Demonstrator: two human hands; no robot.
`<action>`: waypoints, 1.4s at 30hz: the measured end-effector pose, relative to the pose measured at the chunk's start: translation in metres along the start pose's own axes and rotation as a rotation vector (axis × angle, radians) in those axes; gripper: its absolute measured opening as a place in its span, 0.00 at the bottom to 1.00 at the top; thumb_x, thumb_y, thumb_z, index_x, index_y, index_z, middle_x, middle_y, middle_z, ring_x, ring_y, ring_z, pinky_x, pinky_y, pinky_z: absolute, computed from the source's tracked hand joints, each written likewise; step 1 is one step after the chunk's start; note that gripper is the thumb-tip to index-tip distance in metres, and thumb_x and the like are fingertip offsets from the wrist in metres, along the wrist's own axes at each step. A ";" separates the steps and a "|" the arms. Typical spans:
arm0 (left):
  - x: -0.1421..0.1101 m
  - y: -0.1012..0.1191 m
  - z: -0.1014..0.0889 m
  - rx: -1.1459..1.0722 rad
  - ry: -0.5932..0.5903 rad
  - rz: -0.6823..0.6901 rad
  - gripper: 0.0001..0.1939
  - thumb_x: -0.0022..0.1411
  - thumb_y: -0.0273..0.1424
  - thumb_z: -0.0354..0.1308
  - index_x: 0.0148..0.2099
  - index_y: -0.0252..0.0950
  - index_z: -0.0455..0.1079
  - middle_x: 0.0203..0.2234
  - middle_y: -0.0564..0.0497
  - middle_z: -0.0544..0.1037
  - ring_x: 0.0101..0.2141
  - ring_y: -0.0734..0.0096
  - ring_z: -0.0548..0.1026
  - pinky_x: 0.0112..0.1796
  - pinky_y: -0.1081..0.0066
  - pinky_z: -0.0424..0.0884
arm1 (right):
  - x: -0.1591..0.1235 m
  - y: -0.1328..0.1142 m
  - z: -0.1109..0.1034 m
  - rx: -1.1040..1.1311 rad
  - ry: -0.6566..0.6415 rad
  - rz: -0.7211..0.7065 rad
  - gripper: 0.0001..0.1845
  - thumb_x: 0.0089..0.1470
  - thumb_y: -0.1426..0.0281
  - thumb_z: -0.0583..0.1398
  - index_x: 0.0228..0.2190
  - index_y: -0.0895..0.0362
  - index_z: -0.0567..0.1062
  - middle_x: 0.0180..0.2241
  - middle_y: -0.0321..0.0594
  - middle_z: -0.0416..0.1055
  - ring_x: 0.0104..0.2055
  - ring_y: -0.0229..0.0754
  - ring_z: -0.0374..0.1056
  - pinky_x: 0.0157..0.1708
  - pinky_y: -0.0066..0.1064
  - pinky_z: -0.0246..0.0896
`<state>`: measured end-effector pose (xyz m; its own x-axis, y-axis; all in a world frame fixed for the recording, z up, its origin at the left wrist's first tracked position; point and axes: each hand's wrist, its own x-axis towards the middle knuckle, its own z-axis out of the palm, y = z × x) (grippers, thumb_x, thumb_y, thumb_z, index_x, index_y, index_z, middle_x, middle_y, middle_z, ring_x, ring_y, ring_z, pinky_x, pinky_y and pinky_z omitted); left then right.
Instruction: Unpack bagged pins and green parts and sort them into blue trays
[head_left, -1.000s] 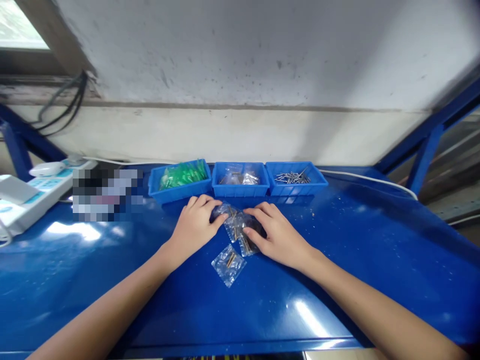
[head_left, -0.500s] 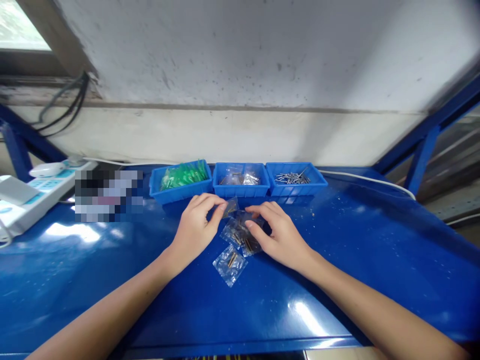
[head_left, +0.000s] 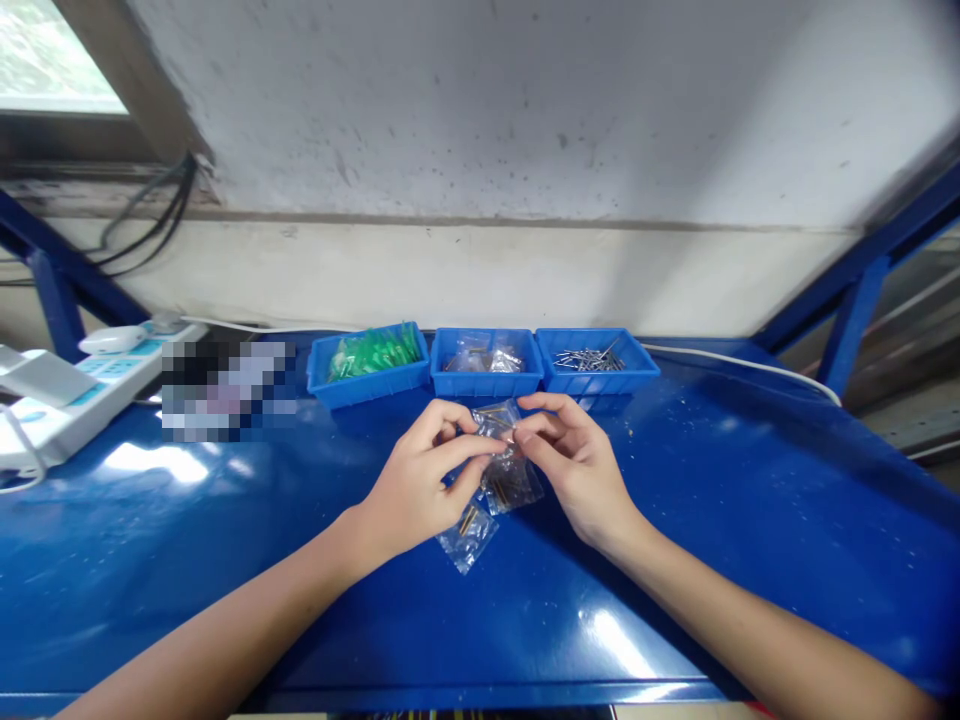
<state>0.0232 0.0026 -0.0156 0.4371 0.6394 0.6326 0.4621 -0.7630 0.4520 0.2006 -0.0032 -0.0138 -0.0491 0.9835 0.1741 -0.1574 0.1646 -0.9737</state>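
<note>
Both my hands are raised a little above the blue table point(head_left: 675, 560) and pinch the same small clear plastic bag point(head_left: 496, 420) between them. My left hand point(head_left: 420, 485) grips its left edge, my right hand point(head_left: 574, 465) its right edge. The bag holds a few small metal pins. Below it, two more clear bags of brass-coloured pins lie on the table: one point(head_left: 512, 485) under my fingers, another point(head_left: 468, 532) partly hidden by my left hand.
Three blue bins stand in a row at the back: one with green parts point(head_left: 369, 362), one with clear bags point(head_left: 486, 360), one with metal pins point(head_left: 596, 360). A white device point(head_left: 71, 385) sits far left. A white cable point(head_left: 739, 357) runs along the back right.
Both hands have lifted off the pile and drawn together, raising one bag between their fingertips. The camera has shifted slightly.
</note>
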 end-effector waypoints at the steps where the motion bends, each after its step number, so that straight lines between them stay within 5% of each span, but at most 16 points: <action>1: 0.001 0.001 -0.001 -0.031 -0.024 -0.033 0.11 0.59 0.23 0.55 0.44 0.38 0.71 0.37 0.48 0.65 0.30 0.75 0.67 0.32 0.70 0.69 | 0.000 0.001 -0.001 -0.032 0.011 -0.020 0.15 0.50 0.70 0.61 0.41 0.54 0.68 0.25 0.32 0.72 0.27 0.35 0.69 0.31 0.29 0.66; 6: 0.005 0.003 -0.003 -0.232 -0.117 -0.300 0.11 0.64 0.33 0.50 0.41 0.36 0.72 0.30 0.49 0.71 0.34 0.68 0.70 0.36 0.66 0.68 | -0.004 -0.001 -0.004 -0.396 0.031 -0.279 0.15 0.52 0.74 0.58 0.44 0.53 0.70 0.32 0.37 0.74 0.35 0.39 0.72 0.38 0.34 0.68; 9: 0.007 0.001 -0.001 -0.451 -0.082 -0.510 0.19 0.67 0.38 0.43 0.36 0.35 0.72 0.25 0.50 0.72 0.27 0.71 0.69 0.30 0.70 0.67 | -0.006 -0.003 -0.005 -0.593 -0.045 -0.505 0.12 0.53 0.78 0.55 0.35 0.52 0.74 0.35 0.38 0.75 0.40 0.41 0.71 0.43 0.38 0.67; 12: 0.006 -0.002 0.004 -0.556 -0.026 -0.609 0.14 0.64 0.38 0.50 0.36 0.35 0.71 0.24 0.52 0.73 0.24 0.74 0.69 0.27 0.72 0.67 | -0.006 -0.002 -0.006 -0.711 -0.083 -0.572 0.14 0.52 0.78 0.53 0.34 0.51 0.76 0.42 0.41 0.70 0.48 0.45 0.66 0.45 0.43 0.65; 15: 0.003 -0.003 0.005 -0.425 0.034 -0.550 0.07 0.61 0.33 0.55 0.38 0.35 0.71 0.26 0.52 0.75 0.25 0.74 0.71 0.28 0.72 0.68 | -0.004 -0.002 -0.005 -0.763 -0.057 -0.474 0.13 0.51 0.76 0.56 0.37 0.53 0.76 0.43 0.46 0.64 0.49 0.46 0.63 0.46 0.44 0.63; 18: 0.002 -0.003 0.004 -0.159 0.096 -0.305 0.04 0.59 0.28 0.56 0.38 0.36 0.72 0.28 0.51 0.75 0.28 0.73 0.72 0.32 0.71 0.69 | -0.001 -0.005 -0.004 -0.666 -0.116 -0.248 0.09 0.53 0.68 0.58 0.36 0.56 0.76 0.35 0.43 0.66 0.40 0.43 0.65 0.41 0.40 0.63; 23: 0.002 -0.002 0.001 0.096 0.076 0.050 0.06 0.59 0.24 0.56 0.36 0.37 0.73 0.30 0.50 0.73 0.32 0.70 0.70 0.35 0.68 0.67 | 0.000 -0.005 -0.001 -0.309 -0.209 0.078 0.17 0.58 0.60 0.53 0.25 0.57 0.72 0.23 0.35 0.68 0.26 0.36 0.64 0.28 0.30 0.60; 28: 0.002 0.001 0.002 0.044 -0.067 -0.105 0.07 0.58 0.33 0.59 0.40 0.38 0.72 0.34 0.48 0.72 0.36 0.64 0.68 0.41 0.60 0.63 | 0.000 0.002 -0.004 -0.440 -0.154 -0.153 0.09 0.56 0.68 0.55 0.35 0.57 0.75 0.33 0.39 0.75 0.32 0.38 0.69 0.33 0.30 0.64; 33: 0.005 -0.002 0.005 -0.525 -0.107 -0.577 0.23 0.68 0.40 0.38 0.30 0.34 0.68 0.24 0.50 0.71 0.28 0.70 0.68 0.33 0.67 0.64 | 0.003 0.005 -0.013 -0.743 -0.255 -0.522 0.14 0.56 0.76 0.53 0.41 0.55 0.75 0.31 0.39 0.71 0.32 0.38 0.67 0.33 0.32 0.64; 35: 0.006 -0.005 0.006 -0.642 -0.088 -0.696 0.21 0.67 0.41 0.42 0.30 0.33 0.67 0.23 0.51 0.70 0.25 0.72 0.67 0.29 0.71 0.64 | 0.004 0.006 -0.014 -0.784 -0.284 -0.562 0.17 0.54 0.78 0.52 0.42 0.54 0.74 0.34 0.41 0.69 0.36 0.39 0.66 0.36 0.34 0.65; 38: 0.004 -0.007 0.007 -0.574 -0.065 -0.651 0.10 0.62 0.36 0.52 0.35 0.34 0.68 0.25 0.53 0.72 0.27 0.73 0.70 0.31 0.72 0.66 | 0.003 0.006 -0.013 -0.812 -0.283 -0.520 0.20 0.52 0.79 0.53 0.45 0.53 0.73 0.42 0.45 0.64 0.45 0.42 0.63 0.44 0.38 0.64; 42: 0.000 -0.007 0.007 -0.219 0.025 -0.391 0.06 0.60 0.29 0.55 0.40 0.35 0.69 0.29 0.52 0.74 0.29 0.72 0.72 0.33 0.71 0.68 | 0.003 0.004 -0.012 -0.794 -0.213 -0.432 0.16 0.50 0.70 0.60 0.43 0.56 0.73 0.47 0.48 0.57 0.53 0.48 0.57 0.54 0.46 0.56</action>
<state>0.0257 0.0082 -0.0234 0.2423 0.8832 0.4016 0.4137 -0.4685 0.7806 0.2116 0.0009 -0.0191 -0.3362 0.8030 0.4922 0.5130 0.5944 -0.6193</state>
